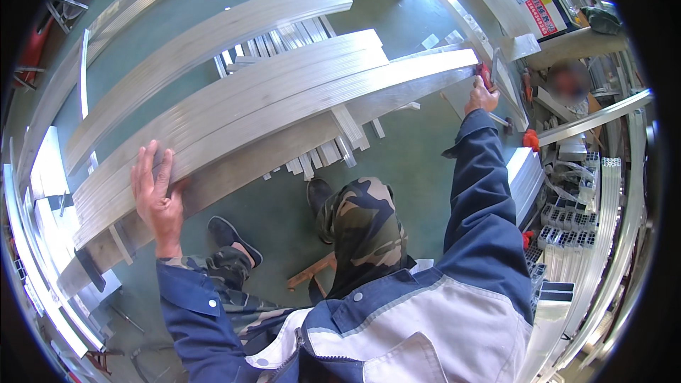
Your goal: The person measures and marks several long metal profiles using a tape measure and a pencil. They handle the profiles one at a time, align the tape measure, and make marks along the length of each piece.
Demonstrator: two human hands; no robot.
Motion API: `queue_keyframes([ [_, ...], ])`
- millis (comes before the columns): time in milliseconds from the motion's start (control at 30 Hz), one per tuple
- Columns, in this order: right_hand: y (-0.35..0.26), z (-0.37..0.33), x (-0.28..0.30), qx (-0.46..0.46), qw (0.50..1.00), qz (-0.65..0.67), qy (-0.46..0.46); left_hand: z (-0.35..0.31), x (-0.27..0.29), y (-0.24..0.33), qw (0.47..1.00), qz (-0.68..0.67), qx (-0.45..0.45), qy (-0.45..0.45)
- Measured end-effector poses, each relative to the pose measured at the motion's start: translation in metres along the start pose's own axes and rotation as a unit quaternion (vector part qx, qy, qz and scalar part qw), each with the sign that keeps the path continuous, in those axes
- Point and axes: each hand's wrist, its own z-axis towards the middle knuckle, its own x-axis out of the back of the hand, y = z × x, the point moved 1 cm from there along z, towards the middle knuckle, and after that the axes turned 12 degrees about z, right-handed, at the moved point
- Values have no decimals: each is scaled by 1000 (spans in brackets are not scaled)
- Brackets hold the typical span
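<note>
Head view: left fingers (148, 159) extended on bars (234, 111), right fingers (480, 86) seemingly gripping a red tool (485, 74), crosspieces (347, 126) beneath.

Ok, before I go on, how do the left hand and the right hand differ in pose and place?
The left hand is open with its fingers extended; the right hand is curled around a red item.
The left hand lies on the silver profiles toward their left end; the right hand is by the right end of the longest one.
Both are bare and come out of navy sleeves.
</note>
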Motion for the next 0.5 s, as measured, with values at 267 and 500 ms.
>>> queue_keyframes([
  [267, -1, -3, -1, -18, 994, 105, 24, 3, 5, 4, 1000, 0, 0, -16],
  [500, 1, -9, -33, 40, 997, 63, -20, -6, 4, -1, 1000, 22, -9, -4],
])
